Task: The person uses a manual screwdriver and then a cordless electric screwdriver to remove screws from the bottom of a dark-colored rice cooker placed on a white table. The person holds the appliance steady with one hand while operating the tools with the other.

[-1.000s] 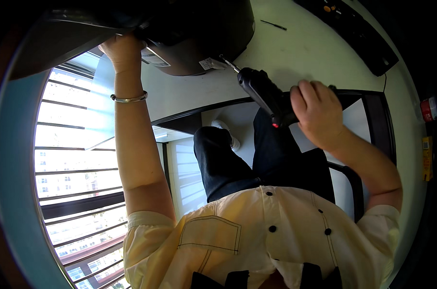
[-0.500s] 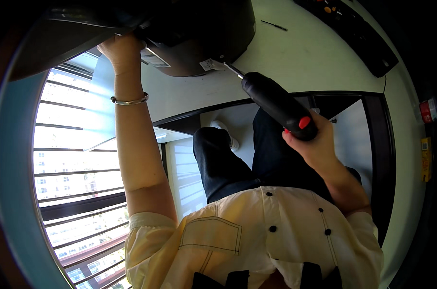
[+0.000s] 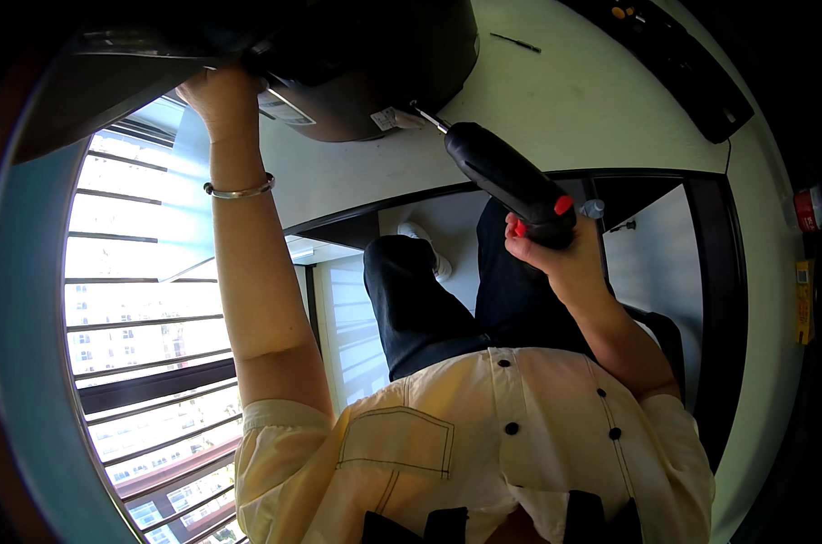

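Note:
A black electric screwdriver [image 3: 511, 172] with red buttons is held in my right hand [image 3: 565, 258], its fingers wrapped round the handle. Its slim metal bit points up and left at the lower side of a dark, rounded appliance [image 3: 357, 104]. The tip overlaps the casing in the head view; whether it touches, I cannot tell. Pale labels show on that casing. My left hand [image 3: 222, 95] is at the appliance's left part, under a dark overhanging panel [image 3: 112, 95], with its fingers hidden in shadow. A bracelet circles my left wrist.
On the pale table [image 3: 565, 118] lie a thin dark rod [image 3: 516, 43] and a long black panel [image 3: 674, 68] with orange parts. A yellow packet [image 3: 803, 302] and a red-and-white item [image 3: 808, 209] sit at the far right. A barred window [image 3: 148, 299] is on the left.
My right hand and the electric screwdriver have shifted slightly left, and the handle has swung with them. The bit's tip has moved slightly up and left. My left hand stays nearly in place.

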Demonstrator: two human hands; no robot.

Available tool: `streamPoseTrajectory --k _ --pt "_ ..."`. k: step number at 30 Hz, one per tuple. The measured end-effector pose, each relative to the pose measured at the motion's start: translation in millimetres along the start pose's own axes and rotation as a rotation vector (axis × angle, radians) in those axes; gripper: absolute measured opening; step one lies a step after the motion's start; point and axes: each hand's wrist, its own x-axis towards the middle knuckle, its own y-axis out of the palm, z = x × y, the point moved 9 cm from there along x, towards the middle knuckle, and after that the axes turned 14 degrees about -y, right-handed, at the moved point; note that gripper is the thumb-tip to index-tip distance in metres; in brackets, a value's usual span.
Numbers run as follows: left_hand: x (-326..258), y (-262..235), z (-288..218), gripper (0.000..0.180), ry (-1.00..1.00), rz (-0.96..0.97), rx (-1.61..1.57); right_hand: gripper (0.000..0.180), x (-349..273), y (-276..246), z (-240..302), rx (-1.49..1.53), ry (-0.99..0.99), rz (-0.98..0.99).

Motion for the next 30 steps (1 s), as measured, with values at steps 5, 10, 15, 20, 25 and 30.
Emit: streamPoseTrajectory --k 5,10,15,20,25,30 --pt "-1 6 -3 0.057 0.004 0.113 0.052 0.020 -1 0 -3 0.015 0.023 -0.019" --pt "-2 13 12 0.057 -0.074 0.096 -0.097 0.020 -1 1 -2 -0.007 0.026 -0.011" --pt "2 7 0 0.055 -0.053 0.079 -0.068 0.020 0 -2 -5 -0.009 0.032 -0.016" --pt "3 1 -1 0.053 0.014 0.029 -0.033 0.019 0 4 -4 0.007 0.042 -0.010" --pt "6 -3 -9 0.047 0.038 0.022 -0.025 0.021 3 -1 1 -0.375 -0.131 0.019" --pt "5 -6 -7 0.036 0.034 -0.046 -0.022 0.019 4 19 56 -1.076 -0.712 0.115"
